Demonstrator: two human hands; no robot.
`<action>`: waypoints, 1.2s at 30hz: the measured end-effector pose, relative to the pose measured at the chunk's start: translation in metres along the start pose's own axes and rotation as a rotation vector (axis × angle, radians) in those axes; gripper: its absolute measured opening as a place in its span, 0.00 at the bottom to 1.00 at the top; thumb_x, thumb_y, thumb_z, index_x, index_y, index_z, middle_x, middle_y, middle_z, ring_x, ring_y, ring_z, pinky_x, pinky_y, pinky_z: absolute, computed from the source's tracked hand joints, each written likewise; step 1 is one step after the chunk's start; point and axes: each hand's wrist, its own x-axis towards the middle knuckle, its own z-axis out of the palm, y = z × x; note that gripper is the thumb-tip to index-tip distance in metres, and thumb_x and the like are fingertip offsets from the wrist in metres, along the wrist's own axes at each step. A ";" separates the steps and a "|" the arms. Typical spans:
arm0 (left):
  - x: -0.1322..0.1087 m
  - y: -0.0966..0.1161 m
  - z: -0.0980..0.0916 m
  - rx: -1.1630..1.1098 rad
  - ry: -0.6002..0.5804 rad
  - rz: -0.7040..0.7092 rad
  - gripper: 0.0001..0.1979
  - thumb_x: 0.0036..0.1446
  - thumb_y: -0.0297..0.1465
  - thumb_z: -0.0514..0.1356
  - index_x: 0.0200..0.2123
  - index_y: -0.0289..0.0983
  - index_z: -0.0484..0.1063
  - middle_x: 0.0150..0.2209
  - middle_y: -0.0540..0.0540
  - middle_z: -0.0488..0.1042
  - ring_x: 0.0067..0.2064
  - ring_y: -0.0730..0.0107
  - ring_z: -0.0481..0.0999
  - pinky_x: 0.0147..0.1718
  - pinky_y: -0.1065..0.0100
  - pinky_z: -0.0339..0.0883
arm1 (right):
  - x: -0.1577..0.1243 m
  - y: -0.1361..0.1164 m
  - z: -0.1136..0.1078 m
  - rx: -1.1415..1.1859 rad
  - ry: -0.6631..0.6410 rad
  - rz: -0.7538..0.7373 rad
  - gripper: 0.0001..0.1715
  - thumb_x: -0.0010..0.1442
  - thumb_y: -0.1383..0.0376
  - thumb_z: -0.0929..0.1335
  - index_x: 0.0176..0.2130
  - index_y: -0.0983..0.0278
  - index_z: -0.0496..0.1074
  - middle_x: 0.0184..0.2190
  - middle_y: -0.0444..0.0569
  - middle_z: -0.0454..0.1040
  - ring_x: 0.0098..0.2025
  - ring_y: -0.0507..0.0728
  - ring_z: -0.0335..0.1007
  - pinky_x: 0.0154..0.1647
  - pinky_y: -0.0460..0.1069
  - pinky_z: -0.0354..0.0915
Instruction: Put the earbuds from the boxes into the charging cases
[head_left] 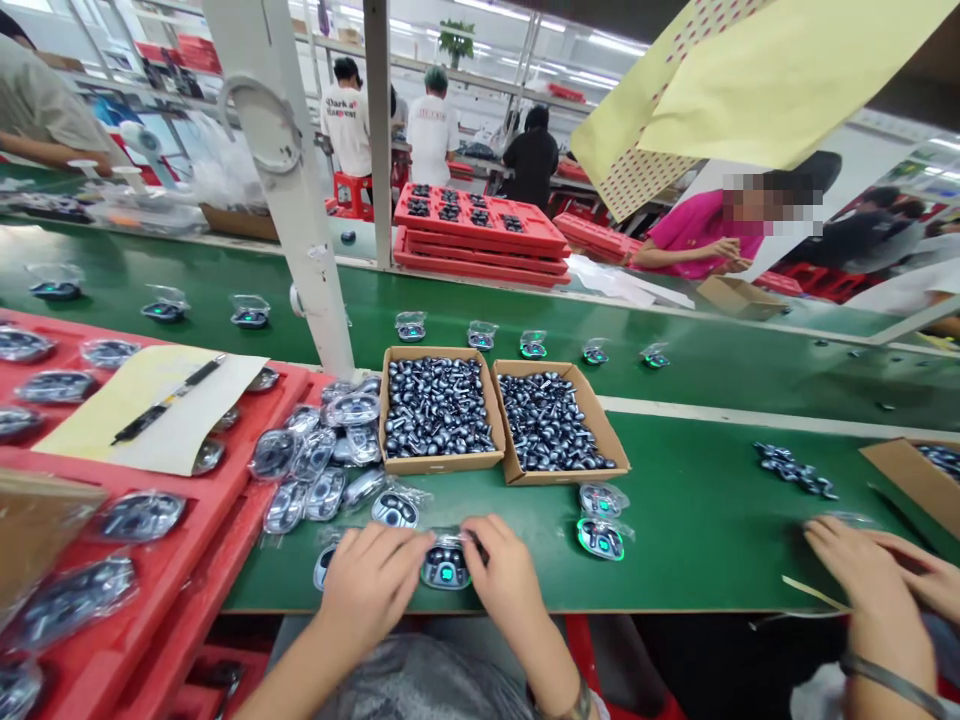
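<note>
At the front edge of the green bench, an earbud charging case [447, 574] glows green, with dark earbuds inside and its clear lid raised. My left hand [375, 572] grips its left side, fingertips at the lid. From the other side my right hand [504, 568] has thumb and fingers on the lid's right edge. Another case [396, 508] in clear wrap lies just behind, and one more is partly hidden by my left hand. Two lit cases [601, 538] sit to the right. Beyond stand two cardboard boxes [442, 462] full of loose dark earbuds.
Wrapped cases are heaped at the left beside red trays [247, 500], where a pen [169, 400] lies on yellow paper. Open cases line the green strip [360, 300] behind. A co-worker's hands [862, 565] are at the right, near loose earbuds [795, 470]. A white post [289, 190] rises left.
</note>
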 end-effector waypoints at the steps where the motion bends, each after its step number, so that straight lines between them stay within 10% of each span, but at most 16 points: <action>1: 0.010 -0.005 -0.004 0.063 -0.010 -0.005 0.12 0.55 0.27 0.53 0.43 0.43 0.68 0.37 0.50 0.74 0.35 0.67 0.67 0.30 0.66 0.51 | 0.000 0.007 -0.009 0.003 0.028 0.021 0.11 0.55 0.68 0.59 0.32 0.63 0.70 0.27 0.48 0.70 0.30 0.54 0.67 0.32 0.46 0.63; 7: 0.054 -0.027 -0.013 0.386 -0.263 -0.067 0.08 0.54 0.28 0.54 0.36 0.41 0.72 0.36 0.48 0.73 0.35 0.62 0.68 0.29 0.63 0.53 | -0.011 0.085 -0.089 -0.027 0.586 0.495 0.12 0.48 0.60 0.64 0.31 0.65 0.70 0.22 0.46 0.70 0.22 0.53 0.64 0.26 0.46 0.62; 12: 0.072 -0.005 0.004 0.292 -0.344 -0.062 0.07 0.54 0.29 0.53 0.31 0.40 0.72 0.31 0.47 0.71 0.34 0.63 0.69 0.30 0.64 0.58 | -0.001 0.149 -0.120 0.009 0.986 0.891 0.11 0.46 0.64 0.63 0.33 0.64 0.65 0.20 0.43 0.67 0.22 0.55 0.66 0.27 0.48 0.63; 18: 0.103 0.037 0.032 0.125 -0.421 -0.095 0.06 0.52 0.33 0.57 0.34 0.41 0.71 0.33 0.48 0.72 0.36 0.62 0.70 0.32 0.64 0.62 | 0.006 0.177 -0.119 0.063 0.871 0.983 0.14 0.44 0.59 0.65 0.32 0.64 0.63 0.16 0.43 0.66 0.20 0.58 0.66 0.26 0.52 0.62; 22: 0.128 0.021 0.023 0.035 -0.380 -0.132 0.11 0.57 0.33 0.51 0.41 0.43 0.69 0.35 0.48 0.72 0.38 0.64 0.70 0.37 0.65 0.63 | 0.016 0.152 -0.133 -0.131 0.882 0.885 0.21 0.46 0.56 0.65 0.38 0.65 0.66 0.23 0.47 0.69 0.26 0.59 0.67 0.30 0.53 0.62; 28: 0.176 -0.033 0.031 0.091 -0.509 -0.145 0.21 0.52 0.34 0.56 0.50 0.41 0.64 0.48 0.41 0.67 0.47 0.58 0.67 0.45 0.62 0.59 | 0.125 0.081 -0.107 -0.273 0.184 0.159 0.17 0.57 0.65 0.58 0.43 0.66 0.67 0.39 0.50 0.72 0.39 0.54 0.68 0.41 0.47 0.62; 36: 0.180 -0.044 0.045 0.111 -0.619 -0.108 0.09 0.47 0.28 0.58 0.35 0.40 0.73 0.36 0.45 0.71 0.37 0.63 0.73 0.35 0.67 0.64 | 0.203 0.065 -0.051 -0.419 -0.142 0.079 0.14 0.59 0.61 0.62 0.43 0.67 0.66 0.40 0.49 0.69 0.39 0.53 0.68 0.39 0.53 0.65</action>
